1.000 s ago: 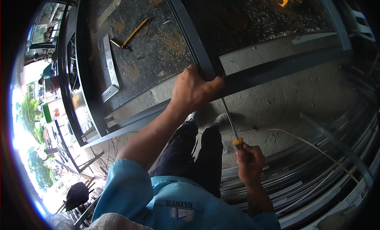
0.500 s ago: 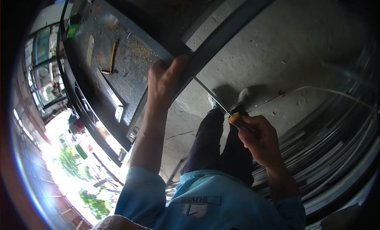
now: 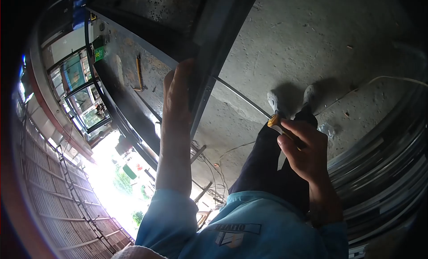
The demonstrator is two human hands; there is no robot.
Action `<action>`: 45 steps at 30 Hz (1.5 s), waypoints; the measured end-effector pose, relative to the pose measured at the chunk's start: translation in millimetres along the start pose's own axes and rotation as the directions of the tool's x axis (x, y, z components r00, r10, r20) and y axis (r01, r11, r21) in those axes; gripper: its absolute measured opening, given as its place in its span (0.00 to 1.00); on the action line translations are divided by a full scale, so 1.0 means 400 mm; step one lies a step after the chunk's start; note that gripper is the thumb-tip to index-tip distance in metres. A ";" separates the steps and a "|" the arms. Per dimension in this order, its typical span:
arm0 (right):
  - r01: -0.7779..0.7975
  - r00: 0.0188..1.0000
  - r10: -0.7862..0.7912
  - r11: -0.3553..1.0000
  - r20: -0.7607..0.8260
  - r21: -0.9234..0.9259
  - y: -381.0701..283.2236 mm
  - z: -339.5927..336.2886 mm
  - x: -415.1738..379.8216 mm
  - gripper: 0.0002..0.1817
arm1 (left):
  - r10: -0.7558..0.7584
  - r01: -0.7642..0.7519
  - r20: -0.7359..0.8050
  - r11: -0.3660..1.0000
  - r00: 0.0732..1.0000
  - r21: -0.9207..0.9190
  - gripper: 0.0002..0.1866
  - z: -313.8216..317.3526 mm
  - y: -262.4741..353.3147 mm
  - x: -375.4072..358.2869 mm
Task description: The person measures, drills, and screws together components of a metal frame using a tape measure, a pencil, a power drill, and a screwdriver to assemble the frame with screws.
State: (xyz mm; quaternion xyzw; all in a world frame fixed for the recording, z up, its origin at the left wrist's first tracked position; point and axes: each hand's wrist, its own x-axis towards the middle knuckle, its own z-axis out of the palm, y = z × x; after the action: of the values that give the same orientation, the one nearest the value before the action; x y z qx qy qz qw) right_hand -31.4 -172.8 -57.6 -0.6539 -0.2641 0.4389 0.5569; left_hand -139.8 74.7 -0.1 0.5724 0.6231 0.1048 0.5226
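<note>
My right hand (image 3: 304,147) is wrapped round the yellow and dark handle of a long screwdriver (image 3: 244,97). The shaft slants up and left, and its tip meets the outer edge of a dark metal frame (image 3: 222,36). Near the corner of that frame, my left hand (image 3: 176,87) grips the profile, thumb on top; some of its fingers are hidden. The frame lies on a worn dark workbench (image 3: 127,43). Whether the tip sits in a screw is too small to see.
A hammer (image 3: 139,74) with a yellowish handle lies on the bench, and a green item (image 3: 99,53) stands farther back. Long metal profiles (image 3: 383,187) are stacked at the right. A thin cable (image 3: 379,78) crosses the concrete floor (image 3: 285,40). Scraps and wires (image 3: 214,170) lie below the bench.
The view has swung, so frame, bench and feet appear shifted. The screwdriver stays against the frame's edge; my right hand's grip on its handle has turned slightly. My left hand still holds the frame.
</note>
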 end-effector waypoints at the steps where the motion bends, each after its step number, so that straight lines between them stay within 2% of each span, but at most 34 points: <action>1: 0.008 1.000 -0.008 1.000 0.000 0.001 0.005 0.002 0.001 0.15 | -0.004 0.004 0.002 1.000 1.000 -0.005 0.22 -0.004 -0.005 0.003; 6: -0.006 1.000 0.006 1.000 0.003 0.014 0.013 0.009 0.005 0.15 | 0.045 -0.047 0.048 0.998 0.998 0.052 0.22 -0.027 -0.023 0.016; 8: 0.129 0.991 -0.130 0.991 -0.035 -0.036 0.020 0.010 0.009 0.15 | -0.025 0.025 0.020 1.000 1.000 -0.011 0.24 -0.019 -0.017 0.016; 11: 0.206 0.976 -0.212 0.974 -0.050 -0.099 0.018 0.005 0.017 0.16 | -0.036 0.039 -0.047 0.997 0.998 0.073 0.27 -0.013 -0.009 0.011; 15: 0.255 0.963 -0.265 0.957 -0.059 -0.139 0.027 0.002 0.028 0.16 | 0.010 -0.006 -0.044 0.996 0.999 0.087 0.29 -0.020 -0.015 0.015; 17: 0.272 0.951 -0.308 0.885 -0.037 -0.377 0.006 0.004 0.018 0.14 | -0.027 0.029 -0.026 0.996 0.999 0.086 0.29 -0.015 -0.003 0.006; 18: 0.283 0.948 -0.316 0.882 -0.028 -0.377 -0.003 0.008 0.014 0.14 | -0.023 0.026 -0.035 0.997 0.999 0.078 0.29 -0.020 -0.010 0.010; 20: 0.374 0.867 -0.498 0.655 -0.003 -0.656 -0.021 0.016 0.000 0.18 | 0.056 -0.056 0.001 0.997 0.998 0.055 0.29 -0.029 -0.026 0.021; 23: 0.400 0.844 -0.536 0.608 0.017 -0.686 -0.026 0.018 -0.004 0.19 | -0.020 0.023 -0.022 0.995 1.000 0.099 0.29 -0.017 0.000 0.010; 25: 0.407 0.850 -0.524 0.591 0.052 -0.697 -0.034 0.011 0.006 0.19 | -0.004 0.005 -0.010 0.995 1.000 0.100 0.27 -0.019 -0.002 0.012; 26: 0.376 0.912 -0.409 0.795 0.037 -0.476 -0.033 0.002 0.015 0.17 | 0.010 -0.010 0.001 0.994 1.000 0.110 0.25 -0.021 -0.004 0.013; 27: 0.291 0.957 -0.285 0.932 0.059 -0.218 -0.031 -0.006 0.022 0.16 | 0.007 -0.007 0.001 0.995 1.000 0.104 0.25 -0.022 -0.003 0.013; 28: 0.292 0.957 -0.284 0.930 0.065 -0.222 -0.025 -0.018 0.025 0.16 | 0.036 -0.037 0.010 0.994 0.999 0.101 0.23 -0.022 0.000 0.012; 29: -0.266 0.956 0.190 0.884 0.224 0.385 -0.018 -0.033 0.027 0.17 | 0.065 -0.066 0.018 0.993 0.998 0.097 0.21 -0.022 0.001 0.010; 30: -0.709 0.693 0.419 0.242 0.587 0.663 -0.014 -0.043 0.028 0.18 | 0.060 -0.061 0.013 0.994 0.998 0.091 0.21 -0.021 -0.001 0.008; 31: -0.713 0.689 0.421 0.245 0.590 0.658 -0.014 -0.047 0.030 0.18 | 0.063 -0.064 0.013 0.994 0.998 0.085 0.19 -0.020 -0.002 0.008; 33: -0.737 0.644 0.375 0.075 0.666 0.671 -0.016 -0.049 0.040 0.22 | 0.071 -0.072 0.011 0.994 0.997 0.078 0.17 -0.026 -0.006 0.014; 34: -0.747 0.620 0.347 -0.013 0.704 0.665 -0.015 -0.051 0.044 0.23 | 0.216 -0.223 0.057 0.955 0.975 0.196 0.15 -0.033 -0.017 0.015; 35: -0.670 0.739 0.370 0.318 0.563 0.671 -0.013 -0.058 0.038 0.22 | 0.344 -0.365 0.121 0.880 0.931 0.303 0.14 -0.037 -0.024 0.013; 36: -0.672 0.737 0.373 0.319 0.563 0.669 -0.017 -0.058 0.036 0.22 | 0.342 -0.362 0.121 0.882 0.932 0.300 0.14 -0.037 -0.020 0.010; 37: -0.317 0.938 0.208 0.839 0.278 0.443 -0.023 -0.060 0.033 0.19 | 0.281 -0.298 0.100 0.920 0.954 0.254 0.12 -0.032 -0.006 0.006; 38: 0.135 0.986 -0.131 0.991 0.108 -0.027 -0.029 -0.061 0.029 0.17 | 0.218 -0.230 0.084 0.951 0.972 0.205 0.11 -0.026 0.001 0.006; 42: 0.008 0.999 -0.004 0.996 0.048 -0.089 -0.054 -0.031 0.008 0.12 | 0.170 -0.177 0.051 0.969 0.984 0.173 0.11 -0.029 -0.007 0.012; 43: -0.573 0.819 0.509 0.705 0.265 0.418 -0.054 -0.032 0.004 0.14 | 0.220 -0.233 0.081 0.941 0.972 0.245 0.13 -0.036 -0.012 0.012; 44: -0.719 0.646 0.464 0.100 0.606 0.688 -0.013 -0.031 0.007 0.19 | 0.266 -0.290 0.117 0.904 0.957 0.314 0.14 -0.037 -0.016 0.011; 45: -0.716 0.646 0.469 0.098 0.602 0.691 -0.011 -0.033 0.002 0.19 | 0.263 -0.289 0.124 0.905 0.957 0.313 0.14 -0.030 -0.012 0.007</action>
State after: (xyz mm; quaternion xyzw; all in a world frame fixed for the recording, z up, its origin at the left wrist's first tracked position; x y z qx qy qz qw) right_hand -19.1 -177.7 -53.4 -0.2364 0.2426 0.7634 0.5500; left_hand -151.6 81.2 0.0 0.7372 0.5235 0.0500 0.4241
